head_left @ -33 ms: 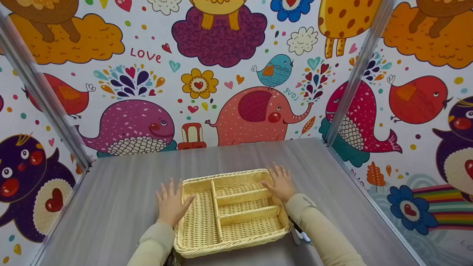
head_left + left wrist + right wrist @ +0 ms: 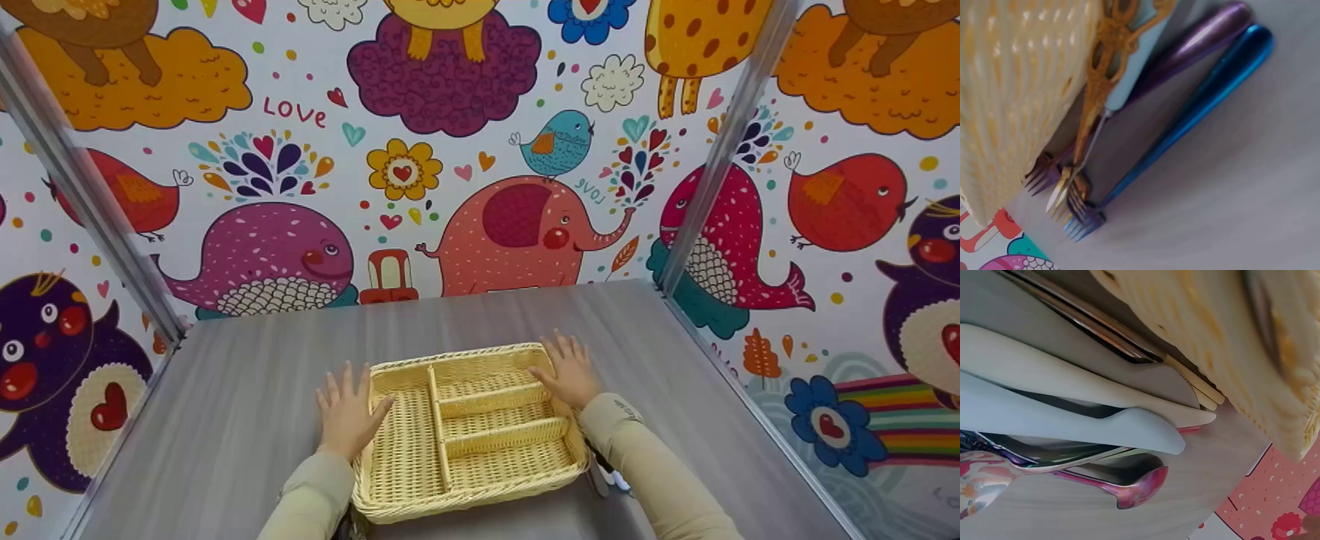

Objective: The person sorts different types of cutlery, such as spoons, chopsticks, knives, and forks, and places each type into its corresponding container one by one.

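And here's the wicker basket (image 2: 472,501), up at the middle of the grey table (image 2: 240,420), between two hands! Left hand (image 2: 346,416), fingers spread, lies along its left side; right hand (image 2: 571,379), spread too, is at the far right corner, each thumb reaching over the rim. Whether they carry any weight, I can't tell. Down beside it, the left wrist view finds a blue fork (image 2: 1185,118) and a purple fork (image 2: 1196,42); the right shows a cream knife (image 2: 1067,371) and a pale blue knife (image 2: 1072,416). Judging progress: the basket looks positioned, or nearly; all visible cutlery lies outside its compartments, so handling that seems left.
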The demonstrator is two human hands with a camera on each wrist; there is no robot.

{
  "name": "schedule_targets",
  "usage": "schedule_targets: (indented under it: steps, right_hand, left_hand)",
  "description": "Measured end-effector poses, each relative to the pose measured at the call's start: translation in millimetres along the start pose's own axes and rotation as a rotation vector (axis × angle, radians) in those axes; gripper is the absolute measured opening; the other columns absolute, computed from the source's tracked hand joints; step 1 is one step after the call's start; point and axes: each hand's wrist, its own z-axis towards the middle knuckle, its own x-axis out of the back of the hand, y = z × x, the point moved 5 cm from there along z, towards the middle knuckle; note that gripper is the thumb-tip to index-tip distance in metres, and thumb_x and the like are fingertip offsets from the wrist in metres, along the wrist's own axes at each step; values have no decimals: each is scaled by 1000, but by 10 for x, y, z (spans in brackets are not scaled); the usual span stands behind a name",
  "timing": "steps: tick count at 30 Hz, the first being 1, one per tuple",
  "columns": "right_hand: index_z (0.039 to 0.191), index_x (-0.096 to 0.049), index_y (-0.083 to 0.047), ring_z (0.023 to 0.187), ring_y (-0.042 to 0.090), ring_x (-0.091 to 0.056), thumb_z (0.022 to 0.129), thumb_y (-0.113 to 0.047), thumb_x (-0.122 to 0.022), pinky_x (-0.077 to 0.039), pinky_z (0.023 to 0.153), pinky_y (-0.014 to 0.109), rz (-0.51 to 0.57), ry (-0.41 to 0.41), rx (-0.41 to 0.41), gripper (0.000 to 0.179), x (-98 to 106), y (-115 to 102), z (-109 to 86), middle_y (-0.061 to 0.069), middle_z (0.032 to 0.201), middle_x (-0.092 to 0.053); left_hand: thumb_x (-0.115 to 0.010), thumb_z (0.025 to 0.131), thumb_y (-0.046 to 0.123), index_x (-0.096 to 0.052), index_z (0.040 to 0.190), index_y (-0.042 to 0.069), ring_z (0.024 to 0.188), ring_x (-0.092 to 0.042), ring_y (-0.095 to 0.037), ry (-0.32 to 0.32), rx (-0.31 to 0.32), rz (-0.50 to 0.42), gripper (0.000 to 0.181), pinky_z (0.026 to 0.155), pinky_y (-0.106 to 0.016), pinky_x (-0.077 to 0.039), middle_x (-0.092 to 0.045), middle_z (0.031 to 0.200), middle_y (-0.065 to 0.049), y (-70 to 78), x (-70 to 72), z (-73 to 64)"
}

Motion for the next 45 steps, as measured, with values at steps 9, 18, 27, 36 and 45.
schedule_targets:
  steps: [9, 18, 27, 36, 45]
  right_hand:
    - [141, -36, -11, 134, 47, -15, 89, -46, -52, -8, 106, 61, 35, 31, -6, 65, 48, 56, 27, 21, 148, -21]
    - [139, -38, -4, 131, 47, -22, 92, -37, -52, -13, 105, 61, 60, 41, -53, 59, 169, 195, -6, 25, 144, -27]
    - [114, -56, 7, 92, 34, -59, 86, -11, -57, -46, 83, 47, 137, 6, -153, 33, 257, 673, -200, 22, 102, -61]
    - [67, -64, 0, 54, 11, -45, 69, -11, -69, -40, 49, 26, 170, -293, -44, 12, -142, 818, -474, -1, 60, -55]
    - [71, -62, 0, 45, 17, -49, 67, -1, -67, -44, 43, 28, 68, -373, -287, 6, -229, 769, -573, 7, 60, -54]
  left_hand:
    - [-51, 88, 49, -27, 144, 4, 131, -3, -54, -27, 27, -10, 76, 101, -68, -2, -16, 147, -29, 3, 0, 18]
    - [-51, 88, 49, -26, 144, 4, 131, -4, -54, -35, 29, -17, 76, 101, -68, -2, -15, 147, -29, -4, -38, -23]
    - [-52, 89, 45, -29, 142, 1, 130, -8, -55, -29, 3, -3, 73, 100, -69, -8, -21, 145, -29, 10, -119, -59]
    - [-52, 90, 41, -31, 138, -7, 128, -18, -56, -31, 14, 42, 71, 98, -68, -18, -29, 141, -29, -23, -188, -162]
    - [-53, 90, 37, -37, 131, -13, 123, -31, -52, 2, 19, 75, 66, 97, -64, -25, -36, 135, -28, 10, -270, -229]
